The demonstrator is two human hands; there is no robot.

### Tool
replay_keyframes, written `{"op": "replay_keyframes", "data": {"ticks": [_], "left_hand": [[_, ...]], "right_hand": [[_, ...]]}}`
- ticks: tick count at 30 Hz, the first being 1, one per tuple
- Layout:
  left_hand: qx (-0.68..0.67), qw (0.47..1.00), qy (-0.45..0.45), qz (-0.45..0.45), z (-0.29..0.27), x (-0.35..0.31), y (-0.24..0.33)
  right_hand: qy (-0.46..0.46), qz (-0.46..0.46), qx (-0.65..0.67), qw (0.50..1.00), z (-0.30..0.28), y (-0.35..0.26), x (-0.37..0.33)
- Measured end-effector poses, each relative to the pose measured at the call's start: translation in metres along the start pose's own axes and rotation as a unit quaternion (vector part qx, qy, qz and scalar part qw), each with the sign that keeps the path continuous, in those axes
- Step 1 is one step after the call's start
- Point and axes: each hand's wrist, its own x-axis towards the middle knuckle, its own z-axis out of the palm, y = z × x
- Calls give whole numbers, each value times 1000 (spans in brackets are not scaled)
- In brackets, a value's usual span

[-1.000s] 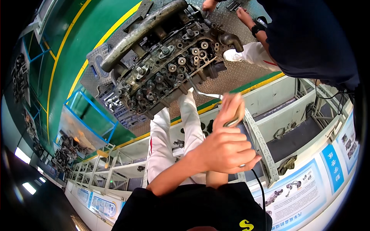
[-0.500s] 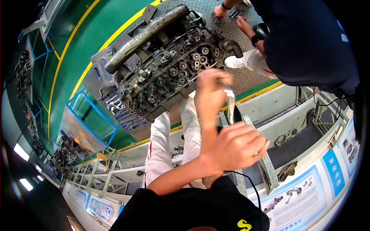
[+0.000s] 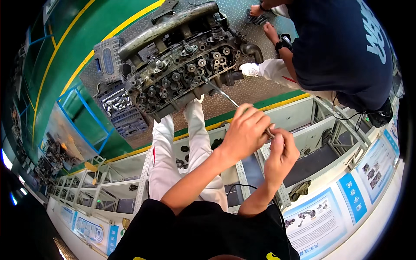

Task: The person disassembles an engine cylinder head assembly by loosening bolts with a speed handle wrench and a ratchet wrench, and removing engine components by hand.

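- A metal bar tool (image 3: 224, 95) slanted from the near edge of the engine assembly (image 3: 190, 63) back to the person's hands; its shaft showed only between the engine and the left knuckles.
- Left hand (image 3: 247, 135): fingers curled around the bar, palm side and fingertips out of sight, the back of the hand covering that stretch of tool.
- Right hand (image 3: 281, 154): just beside the left, nearer the body; thumb and bent fingers closed on the brownish rear end of the bar. Much of this contact was hidden.
- Front tip of the tool met the engine among its fasteners; too small to tell what it was seated on.
- Engine lay on a patterned metal plate (image 3: 264, 89); a thick pipe (image 3: 169, 30) ran along its far side and overhung part of the block.
- Left of the engine: a grey tool case (image 3: 109, 60) and, nearer, a tray of sockets (image 3: 117, 102), contents hard to separate.
- The person's white trousers (image 3: 164, 147) showed below the engine, feet partly masked by its near edge.
- Upper right: a co-worker in a dark shirt (image 3: 333, 47), head cut off by the frame; small dark parts (image 3: 259, 20) near that person's hands, kind unclear.
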Motion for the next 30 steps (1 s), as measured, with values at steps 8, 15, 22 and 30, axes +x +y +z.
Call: {"op": "replay_keyframes", "data": {"ticks": [8,15,22,30], "left_hand": [[78,982,-72,-159,-75,-74,-42],[271,910,-179,-258,-167,-236,-138],[265,904,-170,-290,-190,-280,-156],[213,911,-142,-324,-188,-296,-150]], "right_hand": [[89,2,-197,976,19,-51,46],[-1,-176,-158,972,5,2,-9],[100,68,-198,973,6,-7,15],[78,137,-167,973,2,-4,25]]}}
